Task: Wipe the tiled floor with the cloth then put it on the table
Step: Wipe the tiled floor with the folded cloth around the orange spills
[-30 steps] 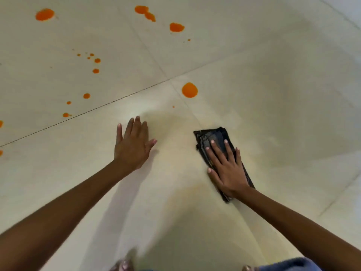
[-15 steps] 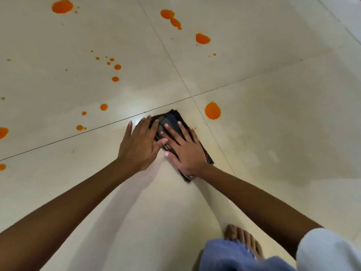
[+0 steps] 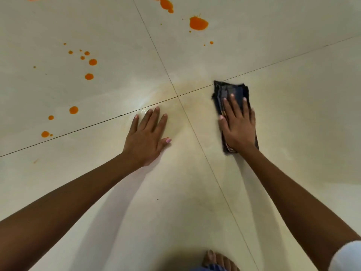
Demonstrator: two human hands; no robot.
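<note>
the dark folded cloth (image 3: 232, 90) lies flat on the tiled floor (image 3: 293, 133), just right of the cross where four tiles meet, with its far edge at the joint line. the right hand (image 3: 237, 126) is spread on top of it, fingers straight, pressing it down rather than gripping it. the left hand (image 3: 147, 137) lies flat on bare tile left of the cross, fingers straight, holding nothing; i'd guess it props the person up.

around the cross the tile shows a faint yellowish smear (image 3: 187, 89), so the wiping step looks to be in hand and far from done. a big orange drop (image 3: 198, 23) sits beyond the cloth, and a scatter of smaller drops (image 3: 89, 76) lies well off to the left.

the next move, as i judge it, calls for pushing the cloth forward and then leftward over those drops with steady pressure, keeping it folded so it soaks rather than spreads. no table shows from here, nor any bucket or other container. a bare foot (image 3: 216, 261) peeks in at the bottom edge.
</note>
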